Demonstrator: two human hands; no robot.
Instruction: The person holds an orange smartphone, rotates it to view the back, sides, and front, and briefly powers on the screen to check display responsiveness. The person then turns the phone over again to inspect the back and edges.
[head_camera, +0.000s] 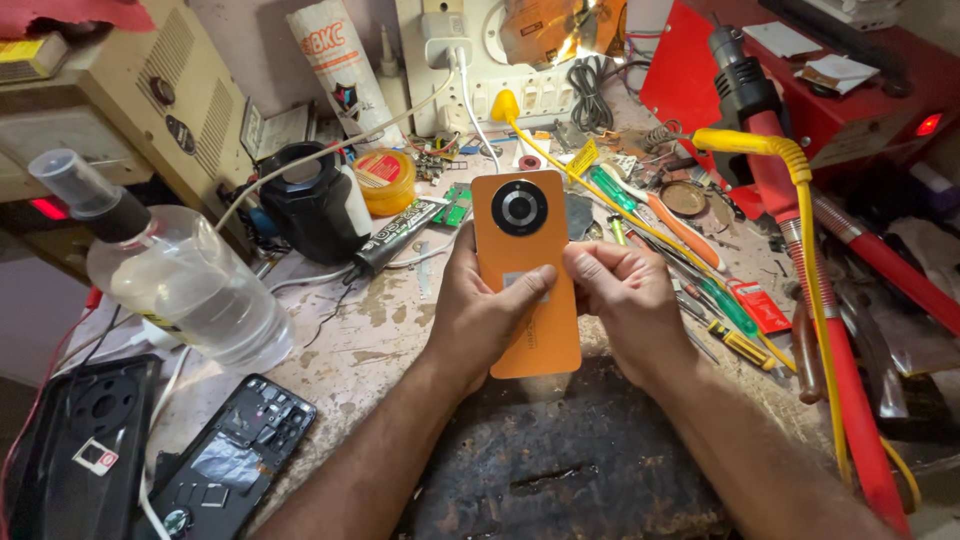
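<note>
Orange phone (524, 280), back side up with its round black camera ring toward the far end, sits upright in the person's grasp above a dark, worn mat (560, 460). The left hand (478, 318) wraps the phone's left edge from behind, fingers closed around it and the thumb (527, 285) laid across the back panel near a small pale sticker. The right hand (622, 296) is curled at the phone's right edge, its fingertips (578, 262) pinched together and touching the panel just beside the left thumb.

By the look of it, the step in hand is working on the back cover, either picking at the sticker or pressing the panel along its edge; which of the two cannot be told. The next move would call for a firm hold from the left hand and a careful nail or fingertip at the seam, without flexing the thin panel.

Just beyond the right hand lies a scatter of screwdrivers (655, 215) with green and orange handles, and a yellow cable (800, 200) loops past a red hot-air tool (790, 200). Beyond the left hand stand a black tube (395, 235), a yellow tape roll (385, 180) and a clear spray bottle (170, 270). Near the left forearm lies an opened black phone (235, 455) showing its insides, with a black phone cover (80, 440) beside it.
</note>
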